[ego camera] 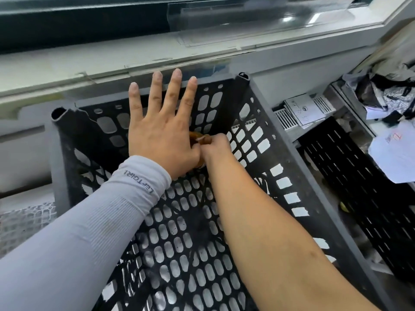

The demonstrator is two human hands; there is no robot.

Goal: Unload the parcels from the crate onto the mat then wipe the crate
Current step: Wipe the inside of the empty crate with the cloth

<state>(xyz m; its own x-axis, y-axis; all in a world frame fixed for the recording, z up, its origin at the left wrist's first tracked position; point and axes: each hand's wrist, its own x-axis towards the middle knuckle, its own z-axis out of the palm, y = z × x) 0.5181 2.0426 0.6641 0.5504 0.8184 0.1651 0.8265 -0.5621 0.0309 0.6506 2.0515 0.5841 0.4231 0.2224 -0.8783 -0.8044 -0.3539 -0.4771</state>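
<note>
A black perforated plastic crate (177, 234) fills the middle of the head view, and no parcel shows on the part of its floor that I can see. My left hand (161, 131), in a grey sleeve, is spread flat with straight fingers over the crate's far wall. My right hand (215, 147) reaches deep toward the far wall. Its fingers are curled round a small brown-orange thing (195, 136) that is mostly hidden behind my left hand. I cannot tell what that thing is.
A white window ledge (112, 63) runs just behind the crate. To the right stands a second black slotted crate (350, 176). Above it lie crumpled black and silver bags (386, 90) and a white parcel (395, 153). A pale mesh mat (22, 223) lies at lower left.
</note>
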